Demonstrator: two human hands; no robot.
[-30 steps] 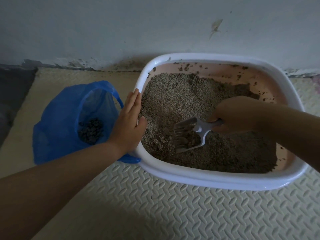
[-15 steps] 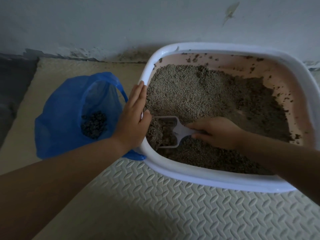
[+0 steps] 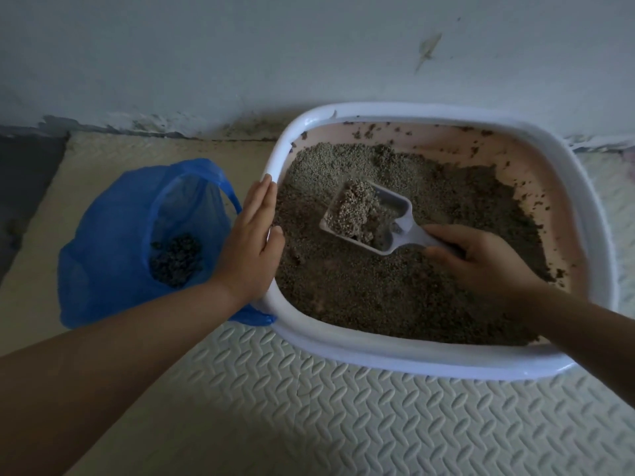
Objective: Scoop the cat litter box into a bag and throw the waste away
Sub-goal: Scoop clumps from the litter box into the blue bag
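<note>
Floor mat [image 3: 309, 407]: right hand [image 3: 481, 262], gripping scoop [image 3: 374, 218], is now lifting a clump; flat left hand [image 3: 251, 242] is still bracing litter box [image 3: 412, 359].

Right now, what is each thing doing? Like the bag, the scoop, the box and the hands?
Blue bag: open, on the floor beside the box, dark clumps at the bottom.
Scoop: lifted, loaded with a clump of litter.
Litter box: uncovered, holding litter, smears on the inner walls.
Left hand: open, flat against the box's rim.
Right hand: fingers closed on the scoop's handle.
</note>
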